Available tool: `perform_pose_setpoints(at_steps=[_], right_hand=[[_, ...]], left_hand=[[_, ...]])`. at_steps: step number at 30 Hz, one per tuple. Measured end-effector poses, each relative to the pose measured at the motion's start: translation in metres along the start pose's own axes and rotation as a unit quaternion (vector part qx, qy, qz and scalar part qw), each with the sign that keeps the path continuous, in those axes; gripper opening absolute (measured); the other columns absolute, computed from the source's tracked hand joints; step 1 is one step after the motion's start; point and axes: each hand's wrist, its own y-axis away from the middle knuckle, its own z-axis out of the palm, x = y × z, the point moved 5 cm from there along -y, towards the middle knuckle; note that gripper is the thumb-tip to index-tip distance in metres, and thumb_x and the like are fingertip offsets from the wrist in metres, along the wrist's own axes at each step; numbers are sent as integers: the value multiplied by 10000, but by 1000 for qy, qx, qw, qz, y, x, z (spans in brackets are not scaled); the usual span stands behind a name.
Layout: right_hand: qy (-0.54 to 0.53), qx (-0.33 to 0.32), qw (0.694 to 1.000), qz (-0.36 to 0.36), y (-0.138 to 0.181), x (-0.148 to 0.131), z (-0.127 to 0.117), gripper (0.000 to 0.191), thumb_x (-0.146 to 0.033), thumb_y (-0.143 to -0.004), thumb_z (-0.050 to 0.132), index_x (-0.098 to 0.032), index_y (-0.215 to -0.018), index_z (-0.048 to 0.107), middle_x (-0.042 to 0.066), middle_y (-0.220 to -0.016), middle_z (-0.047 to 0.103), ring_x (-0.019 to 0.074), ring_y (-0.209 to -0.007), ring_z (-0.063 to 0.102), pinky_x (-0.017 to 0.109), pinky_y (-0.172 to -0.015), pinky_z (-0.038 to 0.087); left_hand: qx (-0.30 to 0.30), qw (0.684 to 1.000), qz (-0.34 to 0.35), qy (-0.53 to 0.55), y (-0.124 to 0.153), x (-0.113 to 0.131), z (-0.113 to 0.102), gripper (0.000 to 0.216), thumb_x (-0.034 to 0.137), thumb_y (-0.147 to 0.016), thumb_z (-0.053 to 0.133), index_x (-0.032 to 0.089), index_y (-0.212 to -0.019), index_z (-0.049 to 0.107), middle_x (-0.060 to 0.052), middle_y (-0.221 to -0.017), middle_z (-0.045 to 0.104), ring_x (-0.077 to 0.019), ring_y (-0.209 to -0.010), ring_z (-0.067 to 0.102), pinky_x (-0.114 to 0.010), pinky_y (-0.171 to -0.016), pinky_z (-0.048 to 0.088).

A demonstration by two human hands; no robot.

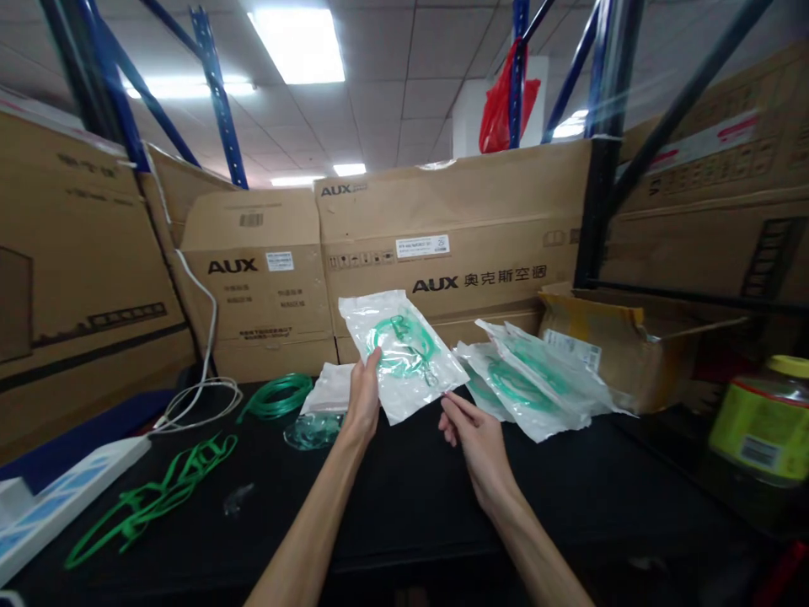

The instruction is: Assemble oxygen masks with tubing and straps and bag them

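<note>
My left hand [363, 396] grips the lower left edge of a clear plastic pouch [404, 350] with green tubing coiled inside, held up above the black table [404, 497]. My right hand [477, 438] hovers just below the pouch's lower right corner, its fingers loosely curled and apart, holding nothing. A pile of similar sealed pouches [537, 379] lies to the right of both hands.
A loose coil of green tubing [278, 396], a clear mask [313, 430] and empty bags [329, 388] lie left of my hands. Green straps [158, 497] lie at front left. An open cardboard box [632, 346] and a yellow-lidded jar [764, 421] stand right. AUX cartons [442, 253] wall the back.
</note>
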Motion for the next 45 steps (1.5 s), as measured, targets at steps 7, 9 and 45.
perform_pose_setpoints(at_steps=[7, 9, 45], right_hand=[[-25, 73, 997, -18, -1, 1, -7, 283, -397, -751, 833, -129, -806, 763, -35, -569, 580, 77, -495, 456, 218, -471, 321], [-40, 98, 994, -23, -2, 3, -10, 310, -377, -722, 859, -128, -891, 782, -32, -601, 614, 82, -521, 480, 214, -483, 351], [-102, 18, 963, 250, 21, 8, -69, 516, -54, -621, 897, -164, -1043, 620, 136, -954, 811, 316, -843, 803, 378, -713, 694]], left_hand=[[-1, 999, 35, 21, -5, -12, -9, 475, 449, -842, 714, 105, -1168, 707, -125, -1118, 770, -288, -1055, 706, -379, -971, 509], [-7, 999, 36, 24, -4, -13, -9, 476, 456, -851, 708, 104, -1171, 709, -132, -1136, 766, -296, -1073, 703, -389, -981, 507], [191, 976, 21, -100, -1, -22, -48, 508, 562, -991, 425, 143, -1191, 633, -208, -1444, 582, -326, -1464, 410, -396, -1171, 330]])
